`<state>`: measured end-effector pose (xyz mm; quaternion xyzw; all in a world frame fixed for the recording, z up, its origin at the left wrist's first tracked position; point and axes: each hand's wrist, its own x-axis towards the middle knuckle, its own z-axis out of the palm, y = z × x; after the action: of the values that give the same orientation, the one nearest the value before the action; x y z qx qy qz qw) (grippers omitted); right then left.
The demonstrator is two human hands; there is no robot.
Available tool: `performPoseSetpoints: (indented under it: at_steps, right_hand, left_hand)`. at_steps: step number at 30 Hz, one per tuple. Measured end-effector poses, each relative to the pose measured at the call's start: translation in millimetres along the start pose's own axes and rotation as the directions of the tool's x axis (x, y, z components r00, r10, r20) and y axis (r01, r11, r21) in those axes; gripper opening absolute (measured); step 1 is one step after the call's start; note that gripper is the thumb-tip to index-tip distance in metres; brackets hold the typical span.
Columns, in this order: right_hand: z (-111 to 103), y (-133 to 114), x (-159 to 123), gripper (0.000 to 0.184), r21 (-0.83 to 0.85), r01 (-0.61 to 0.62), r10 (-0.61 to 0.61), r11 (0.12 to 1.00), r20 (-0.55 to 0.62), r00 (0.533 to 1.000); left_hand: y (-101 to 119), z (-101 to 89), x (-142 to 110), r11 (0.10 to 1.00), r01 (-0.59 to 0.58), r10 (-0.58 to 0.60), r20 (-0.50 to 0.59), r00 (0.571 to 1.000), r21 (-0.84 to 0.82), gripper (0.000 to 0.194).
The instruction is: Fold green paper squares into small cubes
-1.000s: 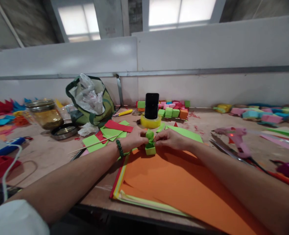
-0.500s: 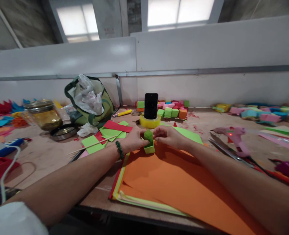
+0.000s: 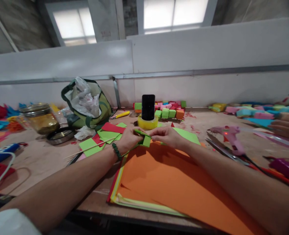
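A small folded green paper piece (image 3: 146, 141), box-like with an open hollow, is held above a stack of coloured sheets with an orange sheet (image 3: 164, 176) on top. My left hand (image 3: 129, 138), with a green bead bracelet on its wrist, is closed around the piece's left side. My right hand (image 3: 166, 136) pinches its right edge between thumb and fingers. Green and red paper cutouts (image 3: 111, 134) and thin wooden sticks (image 3: 90, 148) lie left of my left hand. A green sheet (image 3: 187, 136) lies behind my right hand.
A phone (image 3: 148, 107) stands in a yellow tape roll (image 3: 146, 122), with paper cubes (image 3: 169, 113) behind. A pink glue gun (image 3: 232, 137) and scissors (image 3: 223, 151) lie right. Another person's hand (image 3: 286, 127) is at far right. A jar (image 3: 40, 119) and bag (image 3: 93, 107) stand left.
The green paper piece has turned and tilted between my fingers, its upright flap now lying sideways. Another person's hand has come in at the far right. The view has shifted slightly.
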<state>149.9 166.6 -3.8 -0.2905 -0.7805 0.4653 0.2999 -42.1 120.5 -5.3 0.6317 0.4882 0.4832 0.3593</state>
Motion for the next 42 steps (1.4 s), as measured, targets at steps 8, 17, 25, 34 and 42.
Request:
performPoseSetpoints:
  at_steps: [8, 17, 25, 34, 42]
  right_hand:
    - [1.6, -4.5, -0.6, 0.025, -0.046, 0.078, -0.083, 0.996, -0.120, 0.989]
    - [8.4, -9.3, -2.5, 0.027, 0.119, 0.136, -0.108, 0.984, -0.214, 0.971]
    - [13.1, -13.9, -4.6, 0.019, -0.007, 0.162, -0.160, 0.987, -0.221, 0.962]
    - [13.8, -9.8, -3.6, 0.020, -0.075, 0.197, -0.209, 0.977, -0.216, 0.954]
    - [10.7, -12.5, -5.1, 0.023, -0.010, 0.176, -0.175, 0.984, -0.169, 0.970]
  left_hand:
    - [-0.8, -0.3, 0.2, 0.997, -0.062, 0.059, -0.068, 0.996, -0.036, 0.013]
    - [3.1, 2.5, -6.1, 0.974, -0.226, 0.226, -0.215, 0.950, 0.026, 0.014]
    - [6.1, 4.0, -7.5, 0.964, -0.236, 0.259, -0.229, 0.938, 0.124, 0.016]
    - [6.9, 3.3, -7.3, 0.942, -0.303, 0.327, -0.195, 0.925, 0.141, 0.017]
    - [9.5, 2.0, -7.4, 0.940, -0.312, 0.322, -0.058, 0.945, 0.135, 0.019]
